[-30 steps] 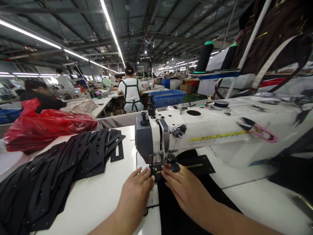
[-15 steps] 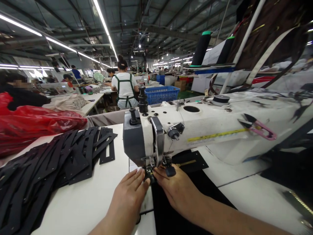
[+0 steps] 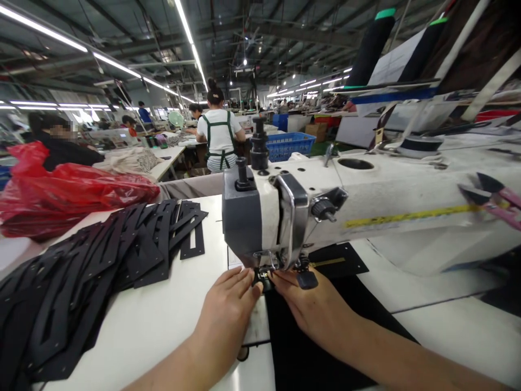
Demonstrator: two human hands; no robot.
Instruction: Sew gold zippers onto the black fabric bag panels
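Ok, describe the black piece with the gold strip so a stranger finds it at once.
Start at the white sewing machine on the right. Under its arm, just beyond the right hand, lies a flat black piece, near larger black cloth. The gold strip along it sets it apart from that plain cloth.

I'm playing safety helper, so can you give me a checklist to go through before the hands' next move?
1. Left hand by the sewing machine: ok, just in front of its head.
2. Right hand at the black cloth: ok, laid over it.
3. Fingers well away from the stitching spot: not ok, both hands are close beside it.
4. Pink-handled snips away from the hands: ok.
5. Pile of black pieces apart from the hands: ok.
6. Needle up: cannot tell, too small.
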